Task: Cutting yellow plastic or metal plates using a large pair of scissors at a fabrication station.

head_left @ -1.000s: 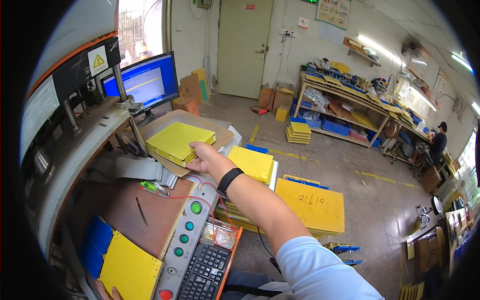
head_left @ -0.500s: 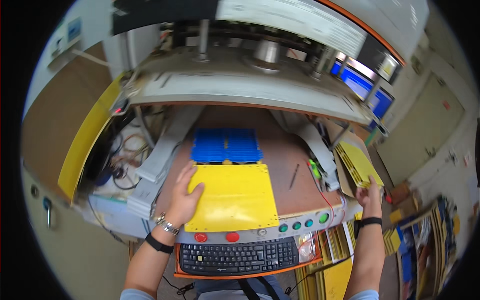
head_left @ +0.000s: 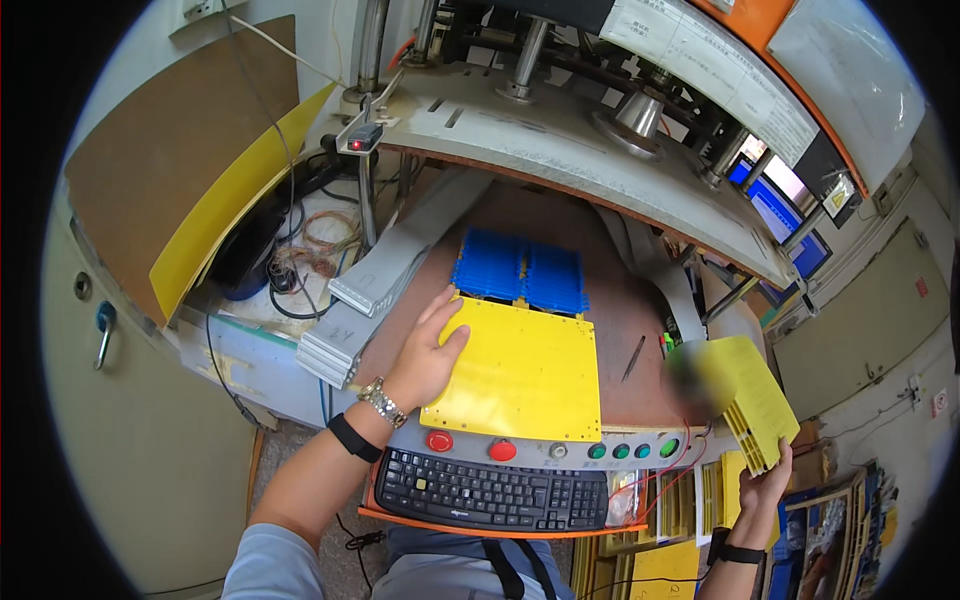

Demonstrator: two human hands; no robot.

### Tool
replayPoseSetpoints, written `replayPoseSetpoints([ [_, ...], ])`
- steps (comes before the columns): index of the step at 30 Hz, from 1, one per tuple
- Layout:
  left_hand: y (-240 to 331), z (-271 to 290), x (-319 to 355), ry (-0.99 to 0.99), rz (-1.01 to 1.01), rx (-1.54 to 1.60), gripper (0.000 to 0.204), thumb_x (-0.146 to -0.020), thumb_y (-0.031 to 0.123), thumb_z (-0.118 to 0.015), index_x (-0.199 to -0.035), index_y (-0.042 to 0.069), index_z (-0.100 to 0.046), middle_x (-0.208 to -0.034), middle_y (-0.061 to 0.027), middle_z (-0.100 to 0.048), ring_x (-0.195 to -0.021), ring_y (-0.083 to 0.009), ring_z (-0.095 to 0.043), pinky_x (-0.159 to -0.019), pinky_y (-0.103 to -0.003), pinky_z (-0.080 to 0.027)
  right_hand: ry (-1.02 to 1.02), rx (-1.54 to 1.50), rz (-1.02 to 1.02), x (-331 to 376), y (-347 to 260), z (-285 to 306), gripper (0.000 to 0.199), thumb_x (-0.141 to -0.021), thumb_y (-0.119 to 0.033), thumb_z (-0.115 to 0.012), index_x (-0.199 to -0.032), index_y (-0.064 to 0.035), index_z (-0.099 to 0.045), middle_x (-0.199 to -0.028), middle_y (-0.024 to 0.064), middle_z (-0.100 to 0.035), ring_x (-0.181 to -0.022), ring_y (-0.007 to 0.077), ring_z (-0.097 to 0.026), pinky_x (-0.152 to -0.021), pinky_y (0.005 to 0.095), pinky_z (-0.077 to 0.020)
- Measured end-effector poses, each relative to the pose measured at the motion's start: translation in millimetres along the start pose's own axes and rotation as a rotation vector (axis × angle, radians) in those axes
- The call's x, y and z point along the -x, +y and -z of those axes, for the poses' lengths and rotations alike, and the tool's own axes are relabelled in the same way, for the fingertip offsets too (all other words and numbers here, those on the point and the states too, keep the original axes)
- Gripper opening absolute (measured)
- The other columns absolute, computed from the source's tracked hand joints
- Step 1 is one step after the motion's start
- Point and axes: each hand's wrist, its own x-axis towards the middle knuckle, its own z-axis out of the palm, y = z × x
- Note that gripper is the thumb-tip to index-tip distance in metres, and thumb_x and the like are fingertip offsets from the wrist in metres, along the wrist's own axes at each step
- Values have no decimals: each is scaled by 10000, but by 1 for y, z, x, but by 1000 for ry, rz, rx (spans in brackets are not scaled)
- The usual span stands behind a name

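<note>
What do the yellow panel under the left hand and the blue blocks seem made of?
Yellow panel: perhaps laminate or plastic board, smooth with a slight sheen, judging by its soft light patches. Blue blocks: probably moulded plastic, given their even colour and fine ribs.

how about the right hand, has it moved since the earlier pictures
Yes: judged against the rightmost green button, the right hand has come nearer the person's body.
</note>
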Motion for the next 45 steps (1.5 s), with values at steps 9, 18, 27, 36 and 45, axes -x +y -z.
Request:
replayPoseSetpoints([
  [9, 52, 22, 1, 16, 110, 392, 509, -1055, 336, -517, -1396, -41, -522, -1414, -181, -574, -1297, -281, -558, -1111, -351, -404, -387, -2, -132, 70, 17, -116, 409, -980, -352, -584, -1233, -32, -623, -1132, 100, -716, -992, 219, -709, -862, 343, -567],
  [18, 115, 37, 13, -381, 279, 1025, 776, -1063, 620, -239, -1575, 38, -278, -1575, -125, -400, -1448, -215, -390, -1176, -353, -337, -867, 307, -331, 83, 86, -201, 587, -1026, -425, -518, -1381, 42, -533, -1305, 165, -649, -1153, 223, -653, -988, 336, -496],
  [27, 84, 35, 34, -248, 275, 749, 749, -1080, 589, -200, -1582, 36, -257, -1593, -122, -367, -1475, -195, -327, -1211, -351, -263, -854, 827, -87, 66, 110, -213, 721, -1074, -528, -384, -1204, 136, -635, -1136, 194, -707, -1022, 221, -672, -926, 323, -488],
  [36, 79, 31, 36, -278, 320, 836, 751, -1074, 600, -195, -1590, 57, -250, -1592, -106, -374, -1467, -210, -354, -1201, -349, -287, -836, 1156, 64, 55, 117, -214, 827, -1047, -609, -326, -1023, 135, -687, -998, 329, -697, -1030, 408, -681, -936, 425, -485],
  [45, 70, 25, 31, -236, 344, 703, 669, -1110, 483, -293, -1570, -1, -256, -1555, -128, -415, -1433, -199, -385, -1169, -313, -305, -872, 1420, 133, 60, 100, -223, 814, -1048, -591, -318, -1029, 139, -678, -1002, 345, -688, -1032, 452, -663, -926, 455, -480],
])
